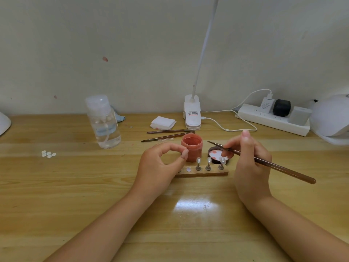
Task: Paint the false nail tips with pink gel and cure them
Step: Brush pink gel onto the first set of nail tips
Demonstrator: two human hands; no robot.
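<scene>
On the wooden surface (pixel 56 195), the open pink gel jar (pixel 191 146) stands behind a wooden strip (pixel 204 174) carrying three upright stands with clear, unpainted nail tips (pixel 208 160). Right hand (pixel 251 163): grip closed around a brush (pixel 264 161). Left hand (pixel 160 165): fingers curled, thumb meeting forefinger; contents indiscernible.

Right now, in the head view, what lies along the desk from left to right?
Loose white nail tips → clear plastic pump bottle → open pink gel jar → white clip lamp base → white power strip → white curing lamp.
</scene>
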